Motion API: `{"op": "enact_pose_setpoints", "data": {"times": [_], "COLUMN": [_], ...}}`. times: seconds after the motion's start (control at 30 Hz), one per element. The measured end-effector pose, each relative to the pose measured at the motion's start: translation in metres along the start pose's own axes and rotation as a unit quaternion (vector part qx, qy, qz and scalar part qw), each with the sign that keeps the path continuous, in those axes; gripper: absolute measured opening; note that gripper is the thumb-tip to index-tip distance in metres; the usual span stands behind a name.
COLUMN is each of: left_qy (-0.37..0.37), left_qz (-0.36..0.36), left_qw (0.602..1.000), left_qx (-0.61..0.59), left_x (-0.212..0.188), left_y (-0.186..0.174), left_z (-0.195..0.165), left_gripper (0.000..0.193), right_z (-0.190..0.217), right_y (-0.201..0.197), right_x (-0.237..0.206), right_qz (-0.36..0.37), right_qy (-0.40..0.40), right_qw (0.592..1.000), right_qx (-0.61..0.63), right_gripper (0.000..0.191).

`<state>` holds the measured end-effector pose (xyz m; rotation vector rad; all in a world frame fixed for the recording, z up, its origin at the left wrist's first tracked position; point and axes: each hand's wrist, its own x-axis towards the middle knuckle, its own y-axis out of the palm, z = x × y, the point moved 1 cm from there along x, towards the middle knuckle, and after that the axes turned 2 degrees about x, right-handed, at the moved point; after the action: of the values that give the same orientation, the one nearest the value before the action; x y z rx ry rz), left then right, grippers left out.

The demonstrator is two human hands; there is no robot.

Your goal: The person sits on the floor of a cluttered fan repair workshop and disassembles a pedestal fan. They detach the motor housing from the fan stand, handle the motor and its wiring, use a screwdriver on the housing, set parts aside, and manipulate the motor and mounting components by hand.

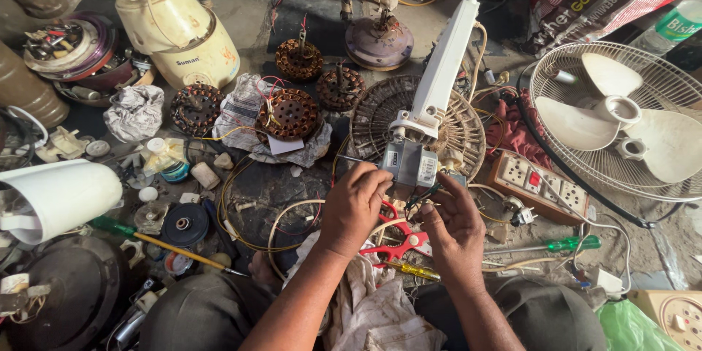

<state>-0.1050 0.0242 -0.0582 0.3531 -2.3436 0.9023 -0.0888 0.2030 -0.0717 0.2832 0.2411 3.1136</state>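
1. Head view: we see the fan motor [409,164] on the floor, its white neck [441,73] running up and away from us
2. Left hand [356,205] clenched on the motor's near left edge
3. Right hand [455,228] pinches wires [423,196] just below the motor; red scissors [395,238] lie underneath
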Motion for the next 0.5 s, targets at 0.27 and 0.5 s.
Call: {"op": "enact_pose_setpoints", "data": {"times": [0.27, 0.5], "left_qy": [-0.012, 0.0], "left_qz": [-0.016, 0.0], "left_qw": [0.996, 0.998], "left_qx": [-0.091, -0.058], "left_x": [0.0023, 0.0], "left_y": [-0.0039, -0.0031], "left_z": [0.0019, -0.0001], "left_gripper": [0.013, 0.013], "right_z": [-0.0001, 0.0011], "right_y": [0.0015, 0.0004], "right_x": [0.0, 0.0005], "right_qz": [-0.003, 0.005], "right_qy": [0.002, -0.003], "right_qw": [1.0, 1.0], "right_qx": [0.002, -0.009], "right_gripper": [0.053, 0.054]}}
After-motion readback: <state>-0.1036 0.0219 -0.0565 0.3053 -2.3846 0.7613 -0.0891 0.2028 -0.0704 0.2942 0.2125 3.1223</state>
